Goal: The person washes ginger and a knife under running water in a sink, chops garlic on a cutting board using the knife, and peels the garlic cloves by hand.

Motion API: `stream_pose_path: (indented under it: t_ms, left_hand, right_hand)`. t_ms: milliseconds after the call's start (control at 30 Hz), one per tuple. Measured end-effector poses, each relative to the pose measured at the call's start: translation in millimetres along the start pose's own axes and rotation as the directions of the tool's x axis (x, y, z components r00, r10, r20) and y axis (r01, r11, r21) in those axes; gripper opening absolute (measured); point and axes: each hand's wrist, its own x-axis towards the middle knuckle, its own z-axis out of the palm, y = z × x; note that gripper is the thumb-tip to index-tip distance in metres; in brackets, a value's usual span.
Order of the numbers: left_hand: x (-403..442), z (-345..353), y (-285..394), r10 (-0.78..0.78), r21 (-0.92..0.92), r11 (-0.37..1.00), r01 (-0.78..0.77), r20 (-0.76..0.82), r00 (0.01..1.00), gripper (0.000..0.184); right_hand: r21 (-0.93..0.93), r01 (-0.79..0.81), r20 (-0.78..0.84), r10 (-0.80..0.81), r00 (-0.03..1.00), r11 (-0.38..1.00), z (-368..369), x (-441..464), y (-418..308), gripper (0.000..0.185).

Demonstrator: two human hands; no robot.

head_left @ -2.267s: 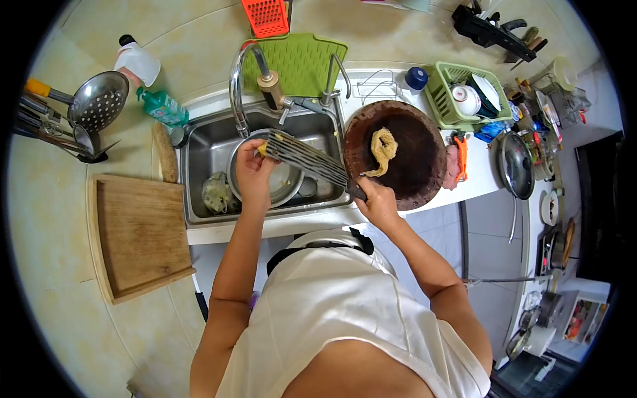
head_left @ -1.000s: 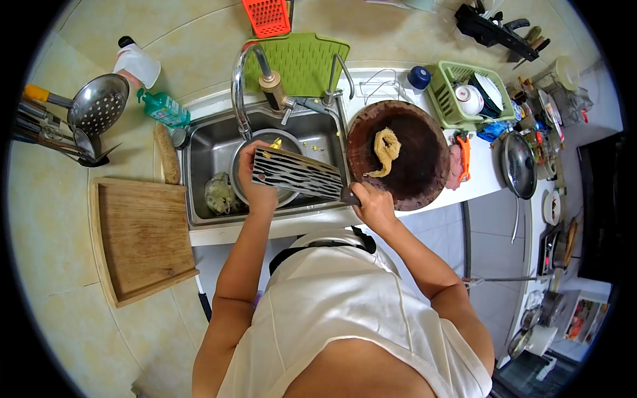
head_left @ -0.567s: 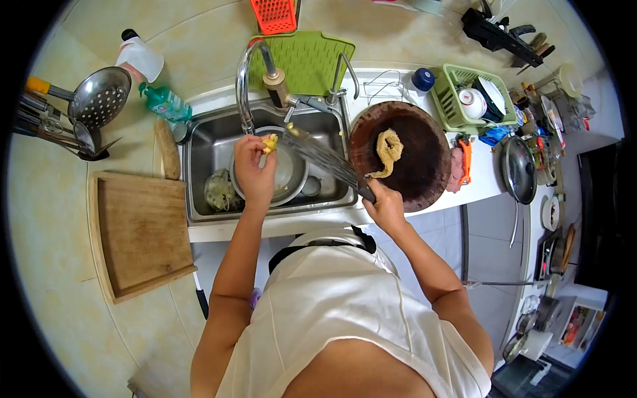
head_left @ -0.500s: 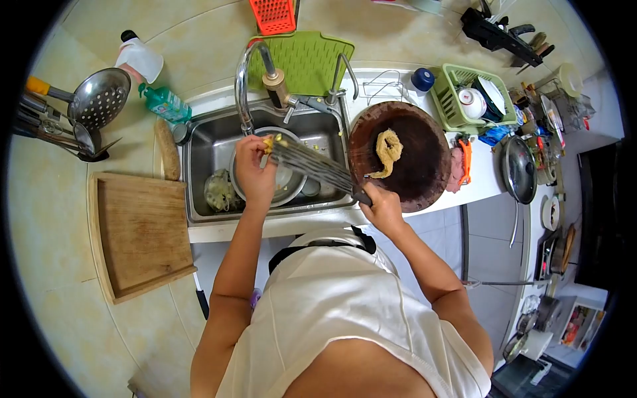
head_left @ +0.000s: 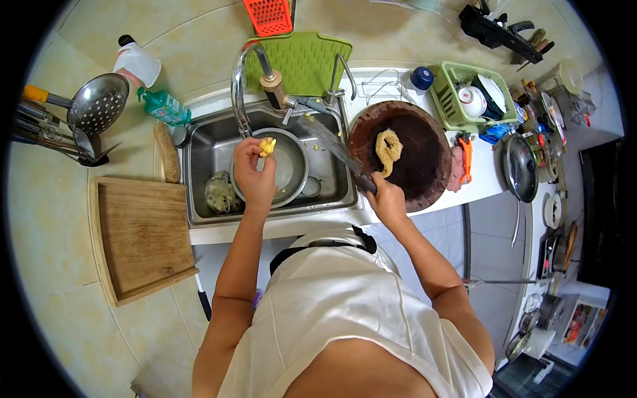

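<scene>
Over the metal bowl in the sink, my left hand pinches a small knobbly yellow piece that looks like peeled ginger. My right hand grips the dark handle of a broad-bladed kitchen knife. The blade is smeared by motion and points up and left above the sink's right side, apart from the ginger. Right of the knife, a beige, curled, lumpy strip lies on a round dark wooden chopping block.
A steel sink holds the bowl and a pale greenish bundle. The faucet arches over it. Left are a wooden board and a green bottle. A green dish basket and a lidded pan stand right.
The knife has swung right and away from the ginger, leaving it uncovered in my left hand. My right hand has shifted slightly right; my left hand stays nearly in place.
</scene>
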Motion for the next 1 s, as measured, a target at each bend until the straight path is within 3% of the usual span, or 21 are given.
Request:
stream_pose_path:
  t_ms: [33,167,233,367,433,533,633,733,867,1000]
  left_hand:
    - [2,0,-1,-0.008,-0.014,1.0,0.008,-0.011,1.0,0.027]
    - [5,-4,-7,-0.025,0.062,0.998,0.021,0.061,0.998,0.023]
    - [6,-3,-11,-0.024,0.083,0.996,0.017,0.081,0.996,0.023]
    - [3,-4,-13,-0.282,-0.099,0.949,0.299,0.151,0.947,0.027]
    - [4,0,-4,-0.464,-0.185,0.855,0.484,0.144,0.874,0.022]
    - [7,4,2,-0.578,-0.434,0.662,0.611,0.222,0.785,0.019]
    - [2,4,-3,-0.571,-0.514,0.615,0.598,0.232,0.787,0.02]
    - [-1,1,-1,-0.565,-0.531,0.529,0.662,0.362,0.742,0.023]
    - [-5,1,-1,-0.596,-0.5,0.511,0.699,0.38,0.707,0.024]
    - [-7,-1,0,-0.625,-0.494,0.49,0.718,0.376,0.685,0.024]
  right_hand:
    - [0.019,-0.064,0.019,0.063,0.998,0.998,-1,2,5,0.028]
    - [0.194,-0.077,0.055,0.067,0.996,0.978,-2,2,9,0.023]
    - [0.23,0.015,0.007,-0.017,1.0,0.973,-1,1,7,0.023]
    - [0.203,0.107,-0.022,-0.105,0.994,0.973,-1,-1,1,0.023]
    - [0.203,0.136,-0.027,-0.133,0.991,0.97,-4,-2,-4,0.022]
    - [0.176,0.188,-0.048,-0.182,0.982,0.966,-6,0,-6,0.022]
    - [0.141,0.243,-0.024,-0.242,0.97,0.96,-10,3,-9,0.026]
    - [0.101,0.294,0.006,-0.296,0.955,0.951,-8,6,-8,0.027]
    - [0.065,0.323,0.018,-0.325,0.946,0.944,-6,8,-7,0.025]
    - [-0.011,0.364,0.03,-0.364,0.931,0.931,-3,9,-1,0.037]
